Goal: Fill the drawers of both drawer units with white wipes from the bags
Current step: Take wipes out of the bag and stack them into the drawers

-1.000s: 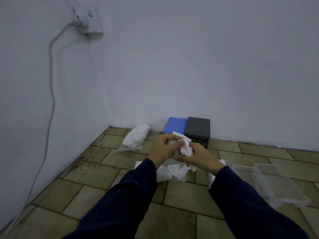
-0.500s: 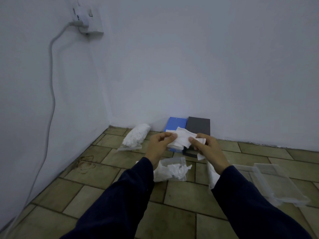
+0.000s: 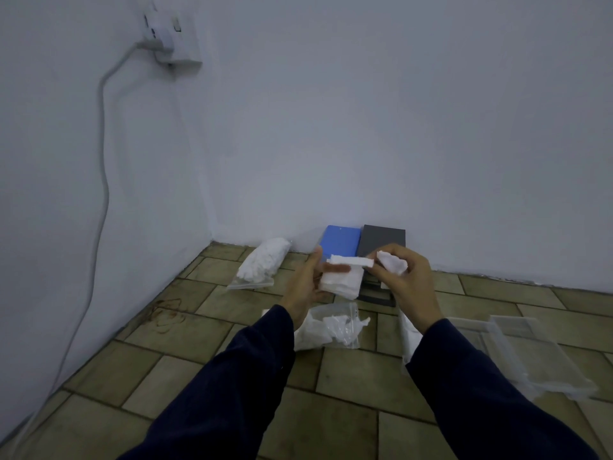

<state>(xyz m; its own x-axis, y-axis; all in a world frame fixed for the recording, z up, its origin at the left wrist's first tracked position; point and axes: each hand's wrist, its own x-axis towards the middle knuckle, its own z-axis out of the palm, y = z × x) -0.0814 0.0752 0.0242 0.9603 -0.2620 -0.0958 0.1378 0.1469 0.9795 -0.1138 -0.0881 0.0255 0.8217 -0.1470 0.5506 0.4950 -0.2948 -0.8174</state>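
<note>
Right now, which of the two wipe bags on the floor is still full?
The bag by the wall, left of the blue drawer unit, bulges with wipes. The bag under the hands lies crumpled and partly emptied.

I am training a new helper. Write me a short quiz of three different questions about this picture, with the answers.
1. True or false: the blue drawer unit stands beside the grey drawer unit.
2. What does the left hand hold?
A. a stack of white wipes
B. a cable
C. a clear drawer
3. Fill in: the full bag of wipes lies near the room's ____.

Key: 1 true; 2 A; 3 corner.
</note>
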